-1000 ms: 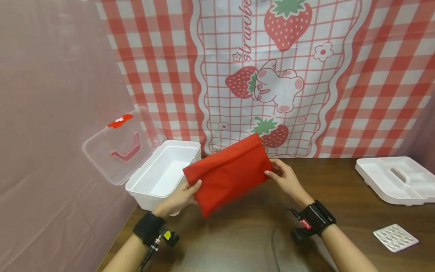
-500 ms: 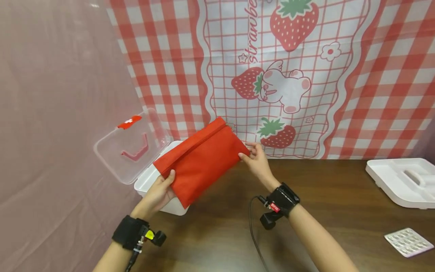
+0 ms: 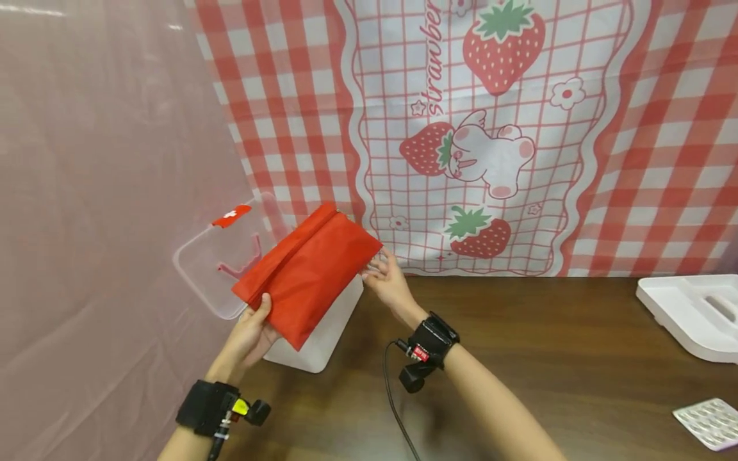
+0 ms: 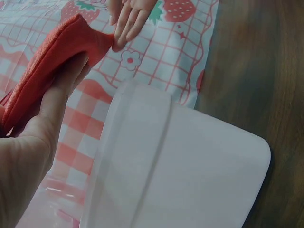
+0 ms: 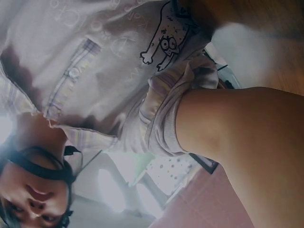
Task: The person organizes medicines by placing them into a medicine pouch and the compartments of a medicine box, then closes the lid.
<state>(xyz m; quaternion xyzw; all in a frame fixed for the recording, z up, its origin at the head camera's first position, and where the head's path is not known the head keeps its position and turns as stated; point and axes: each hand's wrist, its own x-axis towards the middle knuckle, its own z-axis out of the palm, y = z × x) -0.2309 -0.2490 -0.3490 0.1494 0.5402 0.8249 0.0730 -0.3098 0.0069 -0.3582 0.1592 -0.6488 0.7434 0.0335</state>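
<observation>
A flat red zippered pouch (image 3: 314,272) is held tilted over the white box (image 3: 317,346), covering its opening in the head view. My left hand (image 3: 246,336) grips the pouch's lower left end, thumb on the front and fingers behind. At the opposite corner, my right hand (image 3: 393,287) pinches the edge with its fingertips. From the left wrist, the pouch (image 4: 50,61) appears edge-on, raised beside the outer wall of the box (image 4: 204,161). Neither hand shows in the right wrist view, only a forearm and the person's clothing.
Behind the pouch, the box's clear lid (image 3: 198,272) with a pink handle stands open against the side curtain. A white compartment tray (image 3: 680,307) lies at the right, with a blister pack of pills (image 3: 712,424) nearer the front. A cable (image 3: 393,403) trails from the right wrist.
Both hands have carried the red pouch leftward, from beside the white box to over it. The pouch has tilted more steeply, and the view has shifted slightly.
</observation>
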